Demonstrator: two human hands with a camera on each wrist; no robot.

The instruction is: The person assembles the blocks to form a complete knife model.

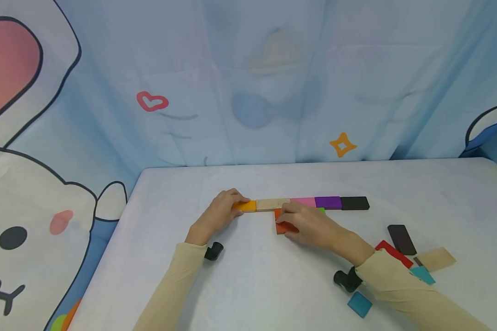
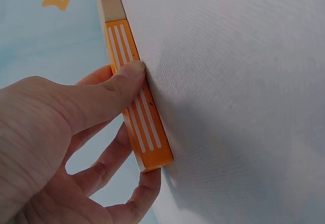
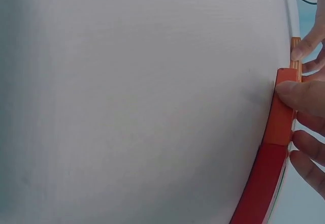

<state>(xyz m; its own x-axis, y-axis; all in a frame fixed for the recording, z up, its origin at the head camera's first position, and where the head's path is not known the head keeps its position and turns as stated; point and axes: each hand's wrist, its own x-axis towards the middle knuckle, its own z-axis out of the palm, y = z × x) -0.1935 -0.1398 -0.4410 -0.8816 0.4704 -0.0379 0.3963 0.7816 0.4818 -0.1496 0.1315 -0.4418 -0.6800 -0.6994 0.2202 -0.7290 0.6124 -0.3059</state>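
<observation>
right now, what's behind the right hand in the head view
Around the right hand, part of a pink block, a sliver of a green block and the left end of an orange-red block show; the rest is covered and can't be seen.

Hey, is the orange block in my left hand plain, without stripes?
No, the left wrist view shows pale stripes along the orange block.
</observation>
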